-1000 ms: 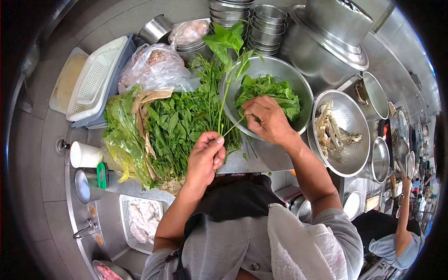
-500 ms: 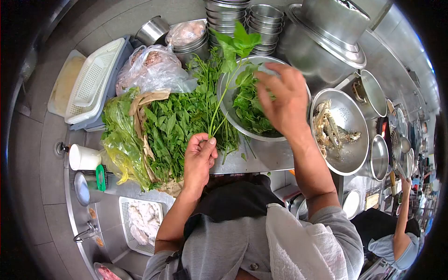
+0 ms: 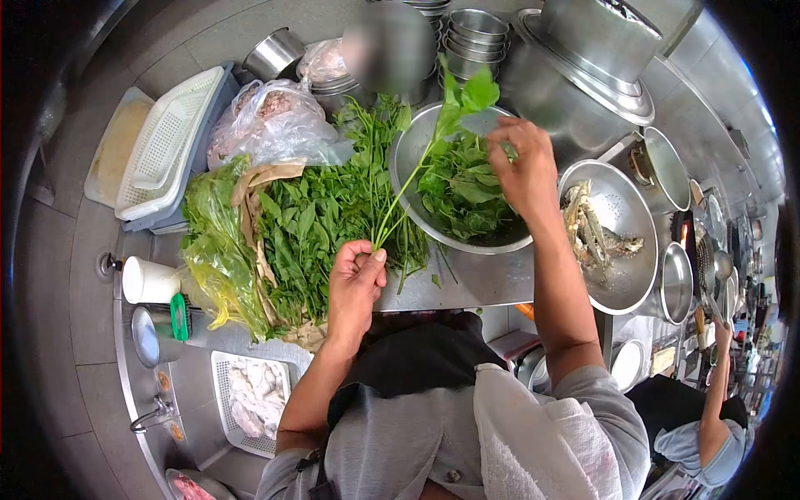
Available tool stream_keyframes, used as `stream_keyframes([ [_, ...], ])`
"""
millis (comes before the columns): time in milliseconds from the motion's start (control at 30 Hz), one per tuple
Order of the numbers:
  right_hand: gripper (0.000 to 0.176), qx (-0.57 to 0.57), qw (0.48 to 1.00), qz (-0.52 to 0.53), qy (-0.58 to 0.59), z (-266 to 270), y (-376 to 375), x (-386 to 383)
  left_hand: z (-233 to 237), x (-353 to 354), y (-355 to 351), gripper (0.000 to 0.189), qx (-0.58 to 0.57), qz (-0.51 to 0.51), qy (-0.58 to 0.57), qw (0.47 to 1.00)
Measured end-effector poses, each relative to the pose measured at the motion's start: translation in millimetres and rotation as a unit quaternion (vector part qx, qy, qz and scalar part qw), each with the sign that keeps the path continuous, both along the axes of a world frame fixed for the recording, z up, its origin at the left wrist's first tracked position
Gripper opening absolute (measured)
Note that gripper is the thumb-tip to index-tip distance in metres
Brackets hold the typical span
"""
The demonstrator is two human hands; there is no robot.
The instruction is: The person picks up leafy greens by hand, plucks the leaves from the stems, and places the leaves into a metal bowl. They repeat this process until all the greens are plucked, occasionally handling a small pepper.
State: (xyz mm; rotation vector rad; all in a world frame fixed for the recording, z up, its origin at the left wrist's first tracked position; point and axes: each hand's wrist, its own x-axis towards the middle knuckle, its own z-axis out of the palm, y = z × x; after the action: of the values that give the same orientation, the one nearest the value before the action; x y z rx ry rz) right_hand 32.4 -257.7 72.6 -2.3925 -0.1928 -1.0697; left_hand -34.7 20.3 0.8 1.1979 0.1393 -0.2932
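Note:
My left hand (image 3: 357, 287) pinches a sprig of leafy greens (image 3: 406, 196) by the lower stem. The sprig leans up to the right, its top leaves over the far rim of a metal bowl (image 3: 398, 171). Loose green leaves (image 3: 467, 187) fill part of that bowl. Above the bowl's right side, my right hand (image 3: 527, 171) is open, fingers loosely curled and apart, with no leaf visible between them. To the left of the bowl lies a large heap of leafy greens (image 3: 312, 221) on brown paper, close to my left hand.
A metal colander (image 3: 646, 271) with fish-like scraps stands right of the bowl. Stacked metal pots (image 3: 475, 42) and a large lidded pot (image 3: 550, 100) stand behind. A sink with a white basket (image 3: 237, 429) is lower left. Another person's arm (image 3: 714, 392) shows far right.
My right hand has moved slightly right and its fingers are more curled. The sprig's top has swung right over the bowl. My left hand stays in about the same place.

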Motion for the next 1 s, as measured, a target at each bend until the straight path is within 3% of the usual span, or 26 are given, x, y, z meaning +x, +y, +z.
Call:
stream_keyframes([
  [67,0.020,-0.056,0.997,-0.035,-0.030,6,-1,-9,-2,2,3,0.015,0.022,0.001,-0.018,1.000],
  [267,0.026,-0.181,0.980,0.048,-0.061,21,36,-18,-2,0,-3,0.018,0.165,0.039,-0.125,0.977],
  [633,0.014,-0.244,0.961,0.127,0.002,5,32,-11,-13,-7,14,0.019,0.199,0.048,-0.133,0.970],
  [733,0.015,-0.195,0.974,0.116,-0.015,4,36,-7,-9,-8,6,0.019,0.183,0.036,-0.134,0.973],
  [833,0.017,-0.053,0.991,0.097,-0.078,8,24,6,-8,-9,6,0.019,0.180,0.027,-0.111,0.977],
  [867,0.017,0.040,0.991,0.088,-0.094,12,17,8,-8,-8,8,0.018,0.185,0.024,-0.099,0.978],
  [933,0.023,0.172,0.984,0.036,-0.030,20,3,2,-8,-8,13,0.018,0.169,0.030,-0.083,0.982],
  [1000,0.026,0.152,0.987,-0.011,0.041,28,-7,-5,-8,-6,19,0.019,0.152,0.041,-0.076,0.985],
])
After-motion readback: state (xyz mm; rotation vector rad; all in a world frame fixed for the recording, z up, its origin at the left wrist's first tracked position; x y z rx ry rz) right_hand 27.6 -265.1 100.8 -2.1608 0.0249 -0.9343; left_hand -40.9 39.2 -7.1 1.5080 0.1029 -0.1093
